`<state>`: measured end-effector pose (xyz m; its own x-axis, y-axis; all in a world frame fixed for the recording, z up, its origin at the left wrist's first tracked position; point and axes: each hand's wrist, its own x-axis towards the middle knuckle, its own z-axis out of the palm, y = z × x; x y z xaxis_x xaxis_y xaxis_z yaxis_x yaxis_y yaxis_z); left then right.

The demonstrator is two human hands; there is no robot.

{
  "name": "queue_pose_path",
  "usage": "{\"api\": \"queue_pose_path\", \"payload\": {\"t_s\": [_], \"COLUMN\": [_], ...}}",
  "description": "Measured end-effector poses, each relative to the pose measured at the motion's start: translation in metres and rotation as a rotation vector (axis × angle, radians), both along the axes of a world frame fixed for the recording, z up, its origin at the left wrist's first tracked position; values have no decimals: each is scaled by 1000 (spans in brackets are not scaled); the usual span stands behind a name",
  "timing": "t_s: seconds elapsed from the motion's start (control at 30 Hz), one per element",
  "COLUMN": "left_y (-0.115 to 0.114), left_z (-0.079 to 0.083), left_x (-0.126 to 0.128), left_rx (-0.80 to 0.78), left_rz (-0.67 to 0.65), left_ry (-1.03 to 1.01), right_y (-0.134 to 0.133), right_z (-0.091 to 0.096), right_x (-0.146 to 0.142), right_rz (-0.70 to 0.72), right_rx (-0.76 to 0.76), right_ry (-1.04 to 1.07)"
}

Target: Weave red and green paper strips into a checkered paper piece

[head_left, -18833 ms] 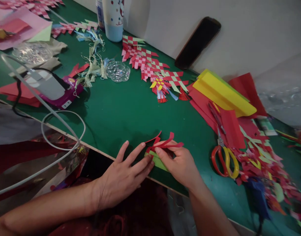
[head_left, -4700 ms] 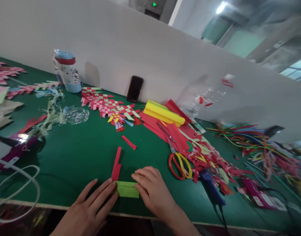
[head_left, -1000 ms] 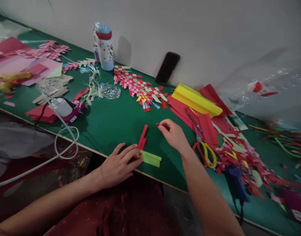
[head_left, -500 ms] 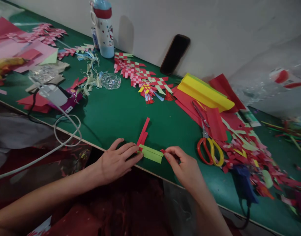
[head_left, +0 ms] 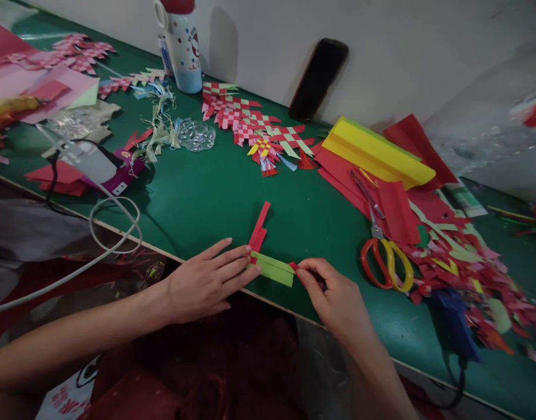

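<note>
Left hand (head_left: 204, 283) lying open and flat, fingertips pinning red strips (head_left: 258, 233) across green strips (head_left: 272, 269) near the table (head_left: 206, 186) edge; right hand (head_left: 333, 294) pinching a red strip end (head_left: 293, 266). Weave only starting; finished woven pieces (head_left: 250, 122) lying farther off.

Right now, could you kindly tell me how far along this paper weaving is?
Done: the woven paper pieces look finished. In hand: the left hand holds green strips against red strips, and the right hand pinches a small red strip. Left: only these few strips are joined, and the cut paper pile lies nearby.
</note>
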<state>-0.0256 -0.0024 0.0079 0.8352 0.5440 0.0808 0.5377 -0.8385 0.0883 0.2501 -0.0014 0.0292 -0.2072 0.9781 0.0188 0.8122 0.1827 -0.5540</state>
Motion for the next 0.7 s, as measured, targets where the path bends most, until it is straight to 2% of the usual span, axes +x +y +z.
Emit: {"api": "queue_pose_path", "payload": {"t_s": [0.17,0.3,0.47,0.57,0.63,0.7], "left_y": [2,-1,-4,-5,-5,-6], "left_z": [-2,-8,-12,-11,-11,-11], "left_x": [0,0,-1,-1,0,0], "left_rx": [-27,-35,-19,-9,-3,-2], "left_rz": [-6,20,53,66,75,84], "left_ry": [-50,-62,-82,-88,-89,-93], "right_y": [-7,1,23,27,24,20], "right_z": [0,-1,2,5,6,4], "right_x": [5,16,10,-15,-31,-41], "right_rz": [11,15,74,234,402,481], "right_rx": [5,55,390,440,409,360], "right_ry": [-20,-80,-280,-343,-336,-338]}}
